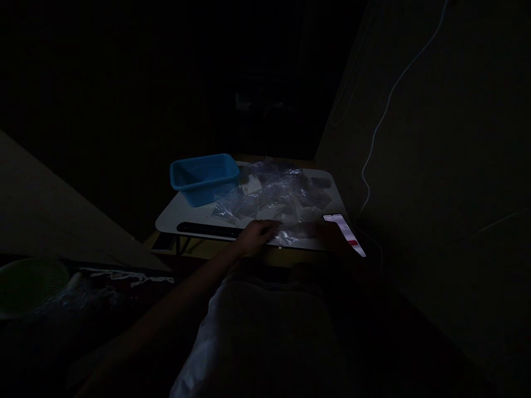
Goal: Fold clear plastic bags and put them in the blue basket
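The room is very dark. My left hand is at the near edge of a small white table, its fingers curled together on a clear plastic bag. Across from it, my right hand is a dark, blurred shape beside the same bag; its fingers cannot be made out. More crumpled clear plastic bags lie in a heap just beyond both hands. Among them is a pale, flat piece, whose kind I cannot tell.
A blue plastic basin stands at the table's back left. A lit phone lies at the right edge, and a dark phone-like slab is below the left corner. A white cable hangs along the right wall. A green basket sits lower left.
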### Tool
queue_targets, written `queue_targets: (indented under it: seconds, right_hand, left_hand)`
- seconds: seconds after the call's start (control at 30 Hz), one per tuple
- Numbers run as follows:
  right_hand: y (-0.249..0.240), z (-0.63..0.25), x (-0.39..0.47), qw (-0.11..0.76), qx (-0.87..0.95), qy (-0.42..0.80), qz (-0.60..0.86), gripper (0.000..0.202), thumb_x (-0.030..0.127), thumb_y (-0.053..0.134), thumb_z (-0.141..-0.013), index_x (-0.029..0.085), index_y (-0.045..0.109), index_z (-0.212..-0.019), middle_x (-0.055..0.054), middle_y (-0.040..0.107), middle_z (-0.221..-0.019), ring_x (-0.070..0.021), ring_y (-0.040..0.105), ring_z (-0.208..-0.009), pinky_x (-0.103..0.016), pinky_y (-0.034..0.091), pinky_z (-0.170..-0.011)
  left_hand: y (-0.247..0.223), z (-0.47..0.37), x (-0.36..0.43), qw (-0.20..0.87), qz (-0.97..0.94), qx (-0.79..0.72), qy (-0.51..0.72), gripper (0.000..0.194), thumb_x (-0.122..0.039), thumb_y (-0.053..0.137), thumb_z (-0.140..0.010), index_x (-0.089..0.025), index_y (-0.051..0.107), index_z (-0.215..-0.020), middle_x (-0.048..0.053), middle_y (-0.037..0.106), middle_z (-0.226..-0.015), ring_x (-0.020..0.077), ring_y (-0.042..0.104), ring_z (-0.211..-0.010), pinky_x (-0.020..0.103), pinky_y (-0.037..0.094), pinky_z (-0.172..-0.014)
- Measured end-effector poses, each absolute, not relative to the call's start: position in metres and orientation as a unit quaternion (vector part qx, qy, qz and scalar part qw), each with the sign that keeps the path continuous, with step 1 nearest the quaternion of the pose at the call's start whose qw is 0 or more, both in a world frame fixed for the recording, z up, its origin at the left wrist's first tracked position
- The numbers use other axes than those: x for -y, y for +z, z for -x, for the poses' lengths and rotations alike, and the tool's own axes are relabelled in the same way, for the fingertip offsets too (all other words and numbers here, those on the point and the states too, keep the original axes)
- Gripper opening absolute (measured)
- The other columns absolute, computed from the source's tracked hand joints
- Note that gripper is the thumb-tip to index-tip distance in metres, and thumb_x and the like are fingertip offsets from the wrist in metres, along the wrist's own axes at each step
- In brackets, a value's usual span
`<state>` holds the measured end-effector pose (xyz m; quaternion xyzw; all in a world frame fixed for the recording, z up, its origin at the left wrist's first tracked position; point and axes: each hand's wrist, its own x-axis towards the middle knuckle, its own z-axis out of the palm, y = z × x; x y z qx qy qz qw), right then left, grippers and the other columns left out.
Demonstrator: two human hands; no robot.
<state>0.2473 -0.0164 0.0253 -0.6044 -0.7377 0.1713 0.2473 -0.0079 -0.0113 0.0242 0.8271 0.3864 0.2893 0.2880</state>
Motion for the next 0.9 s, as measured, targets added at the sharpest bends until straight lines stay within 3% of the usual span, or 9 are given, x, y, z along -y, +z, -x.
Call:
queue_targets:
  seconds: [0.17,0.27,0.47,0.57,0.7,0.8,0.9]
  right_hand:
    - [0.031,-0.24,0.008,0.295,0.703,0.227,0.606,0.025,0.031,0.046,-0.072,0.018,0.053,-0.051,-0.002,0.061,-0.058,-0.0151,0.055,-0.061,-0.026,0.042,-0.058]
    - [0.031,-0.238,0.005,0.305,0.698,0.25,0.598,0.027,0.034,0.046,-0.071,0.018,0.05,-0.049,-0.002,0.058,-0.054,-0.0141,0.054,-0.057,-0.026,0.041,-0.058]
    - [0.029,-0.238,0.002,0.304,0.686,0.332,0.572,0.028,0.036,0.043,-0.07,0.018,0.048,-0.05,-0.001,0.053,-0.048,-0.0117,0.05,-0.047,-0.024,0.039,-0.05]
    - [0.027,-0.238,0.0,0.284,0.691,0.322,0.581,0.027,0.032,0.042,-0.07,0.018,0.048,-0.048,-0.001,0.051,-0.046,-0.0113,0.049,-0.045,-0.024,0.039,-0.047]
    - [0.025,-0.24,-0.003,0.265,0.707,0.279,0.593,0.022,0.023,0.047,-0.067,0.019,0.045,-0.045,0.0,0.053,-0.048,-0.0115,0.05,-0.05,-0.024,0.04,-0.051]
    - [0.023,-0.243,-0.001,0.279,0.699,0.222,0.62,0.014,0.018,0.05,-0.063,0.019,0.05,-0.048,-0.001,0.059,-0.056,-0.0138,0.054,-0.06,-0.025,0.043,-0.06]
    - [0.018,-0.247,0.002,0.296,0.68,0.171,0.649,0.005,0.018,0.053,-0.061,0.019,0.057,-0.059,-0.004,0.064,-0.067,-0.0163,0.057,-0.07,-0.027,0.044,-0.065]
  left_hand:
    - [0.027,0.002,-0.01,0.342,-0.791,-0.436,0.258,0.039,-0.028,0.05,-0.076,-0.016,0.057,-0.112,0.003,0.067,-0.095,0.0175,0.061,-0.084,0.025,0.046,-0.073]
    - [0.031,-0.003,-0.022,0.352,-0.773,-0.451,0.276,0.031,-0.029,0.048,-0.076,-0.015,0.064,-0.1,0.004,0.067,-0.096,0.0171,0.06,-0.086,0.023,0.045,-0.074]
    - [0.034,-0.011,-0.041,0.358,-0.697,-0.542,0.305,0.035,-0.035,0.042,-0.079,-0.01,0.065,-0.069,0.003,0.061,-0.061,0.0139,0.057,-0.059,0.022,0.042,-0.055]
    - [0.033,-0.014,-0.049,0.364,-0.693,-0.546,0.298,0.025,-0.028,0.05,-0.075,-0.009,0.065,-0.082,0.004,0.063,-0.064,0.013,0.057,-0.057,0.022,0.042,-0.054]
    - [0.034,-0.015,-0.047,0.338,-0.688,-0.559,0.318,0.041,-0.022,0.055,-0.073,-0.01,0.053,-0.113,0.006,0.067,-0.082,0.0145,0.061,-0.071,0.021,0.045,-0.062]
    - [0.035,-0.009,-0.033,0.287,-0.655,-0.608,0.345,0.043,-0.027,0.054,-0.075,-0.012,0.05,-0.116,0.007,0.067,-0.083,0.0162,0.062,-0.077,0.023,0.045,-0.066]
    - [0.03,0.0,-0.016,0.314,-0.631,-0.626,0.333,0.041,-0.033,0.059,-0.072,-0.013,0.054,-0.108,0.005,0.067,-0.075,0.0168,0.063,-0.069,0.024,0.046,-0.061]
